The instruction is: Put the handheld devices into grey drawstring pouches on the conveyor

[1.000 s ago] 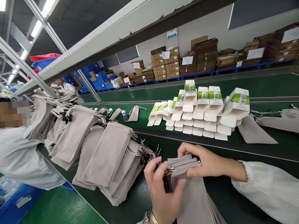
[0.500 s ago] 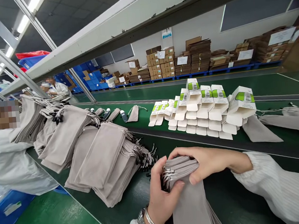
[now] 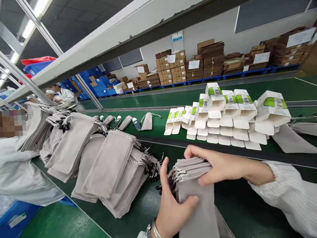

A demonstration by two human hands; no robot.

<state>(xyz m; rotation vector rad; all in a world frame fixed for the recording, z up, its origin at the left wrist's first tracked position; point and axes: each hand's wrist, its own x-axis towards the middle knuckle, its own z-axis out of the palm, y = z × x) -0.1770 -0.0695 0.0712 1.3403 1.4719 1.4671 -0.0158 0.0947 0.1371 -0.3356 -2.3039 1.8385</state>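
So, hands: 2 together, the left hand [image 3: 171,206] and the right hand [image 3: 223,167] clamped from opposite sides on 1 bundle of taupe drawstring pouches [image 3: 192,169].
Bundle position: over the green conveyor belt [image 3: 246,207], gathered near the top, with long pouch bodies [image 3: 196,219] hanging toward the wearer and silver-tipped cords [image 3: 177,174] bunched at the left edge.
Left wrist: metal bangle [image 3: 159,235] and watch band, partly hidden by the cuff.
Nearest pile: overlapping stacks of matching pouches [image 3: 107,168], just left of the hands, with dark cords tangled along the near edge.
Ahead: white cartons with green labels [image 3: 227,116], open flaps out, stacked in staggered rows.
Left side: a co-worker's pale sleeve [image 3: 16,172], beside the belt, above a blue plastic crate [image 3: 9,228].

Risk, grip: a slackening of either hand, letting slippery layers slide apart and fall onto the belt.
Risk, cords: loose drawstrings catching on the neighbouring pile, through closeness to the left hand, and knotting.
Risk, cartons: a wide sweep of the right arm, toppling the unsecured stack.
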